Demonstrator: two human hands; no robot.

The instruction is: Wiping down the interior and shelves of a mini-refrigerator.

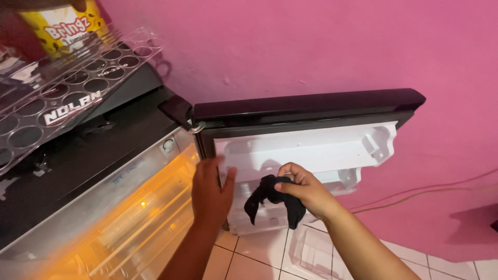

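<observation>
A small black fridge stands with its door [311, 111] swung open against a pink wall. The white inner liner [311, 150] of the door faces me. My left hand [210, 189] rests flat against the hinge-side edge of the door, fingers spread. My right hand [306, 189] is closed on a black cloth [272, 199], which hangs down against the lower part of the door liner. The lit interior of the fridge [135, 228] glows orange at lower left.
A clear plastic egg tray [67, 83] and a yellow container [65, 26] sit on the fridge top. A clear plastic door shelf [311, 251] lies on the white tiled floor below the door. A cable [441, 189] runs along the pink wall.
</observation>
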